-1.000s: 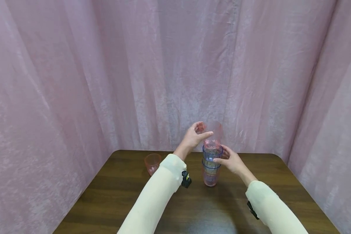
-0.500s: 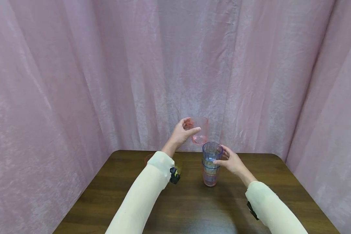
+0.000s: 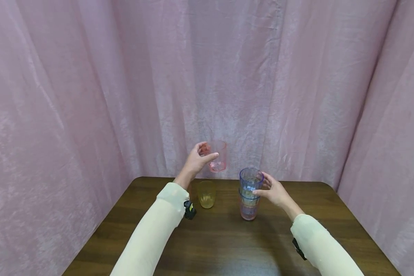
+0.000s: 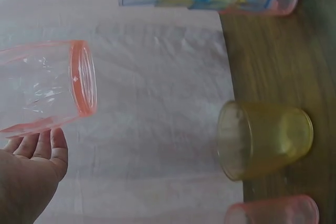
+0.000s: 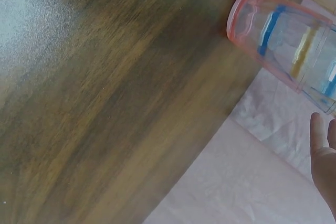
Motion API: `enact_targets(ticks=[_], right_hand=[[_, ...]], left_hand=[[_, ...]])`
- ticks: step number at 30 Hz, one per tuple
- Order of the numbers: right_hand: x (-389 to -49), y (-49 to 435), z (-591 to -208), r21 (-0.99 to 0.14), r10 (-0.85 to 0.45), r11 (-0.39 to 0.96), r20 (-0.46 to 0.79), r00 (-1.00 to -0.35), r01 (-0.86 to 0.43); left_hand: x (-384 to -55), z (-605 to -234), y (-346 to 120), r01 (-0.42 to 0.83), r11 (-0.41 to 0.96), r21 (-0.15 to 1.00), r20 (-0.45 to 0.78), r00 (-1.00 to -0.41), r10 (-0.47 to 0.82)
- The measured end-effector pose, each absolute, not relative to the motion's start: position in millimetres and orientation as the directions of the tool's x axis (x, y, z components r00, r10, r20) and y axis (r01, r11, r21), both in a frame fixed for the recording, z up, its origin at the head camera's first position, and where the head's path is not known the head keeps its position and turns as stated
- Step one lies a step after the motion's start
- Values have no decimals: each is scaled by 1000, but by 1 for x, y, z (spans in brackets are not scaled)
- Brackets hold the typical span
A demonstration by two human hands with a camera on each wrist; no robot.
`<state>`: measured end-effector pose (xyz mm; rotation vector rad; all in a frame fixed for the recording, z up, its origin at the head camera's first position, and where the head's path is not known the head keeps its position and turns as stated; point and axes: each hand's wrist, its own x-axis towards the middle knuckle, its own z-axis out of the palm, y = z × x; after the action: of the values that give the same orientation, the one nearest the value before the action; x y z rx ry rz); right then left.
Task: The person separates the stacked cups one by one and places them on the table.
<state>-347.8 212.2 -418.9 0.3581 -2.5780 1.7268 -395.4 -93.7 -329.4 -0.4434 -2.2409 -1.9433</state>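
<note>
My left hand [image 3: 195, 161] grips a clear pink cup [image 3: 219, 158] in the air, above the back of the table. It holds the cup from the left side, thumb in front. To the right, my right hand [image 3: 275, 192] holds the upper part of an upright stack of nested cups [image 3: 248, 209]. Blue, yellow and pink bands show through the stack, with a blue cup at the top and a pink base on the table. Below the raised cup, a yellow cup [image 3: 207, 194] stands alone. The left wrist view also shows another pink cup [image 4: 278, 211] beside it, mostly hidden by my forearm in the head view.
The brown wooden table [image 3: 220, 245] has rounded back corners. Pink curtains [image 3: 227, 76] hang close behind its back edge and along both sides. Both forearms reach across the table from the front, a small black device on each wrist.
My left hand has carried the pink cup off the top of the stack and to the left. The yellow cup has come into view beside my left wrist. My right hand stays on the stack.
</note>
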Motion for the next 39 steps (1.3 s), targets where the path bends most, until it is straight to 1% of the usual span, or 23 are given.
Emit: enact_targets(ticks=[12, 17, 23, 28, 34, 39], right_hand=[[-346, 217, -424, -897, -174, 419, 70, -982, -138], [-345, 214, -424, -906, -190, 396, 79, -979, -151], [-346, 210, -430, -897, -178, 414, 88, -980, -155], [-345, 211, -432, -896, -168, 420, 77, -983, -142], [-345, 211, -432, -909, -174, 395, 71, -982, -136], [-346, 212, -432, -909, -178, 397, 63, -982, -130]], left_hand=[[-396, -346, -121, 278, 137, 951, 269, -960, 79], [-393, -352, -128, 272, 142, 952, 263, -962, 77], [-388, -361, -133, 231, 157, 960, 217, -971, 98], [-383, -370, -134, 236, 149, 960, 222, -970, 101], [-377, -383, -138, 252, 208, 945, 235, -966, 104], [-373, -396, -143, 250, 228, 941, 231, -967, 108]])
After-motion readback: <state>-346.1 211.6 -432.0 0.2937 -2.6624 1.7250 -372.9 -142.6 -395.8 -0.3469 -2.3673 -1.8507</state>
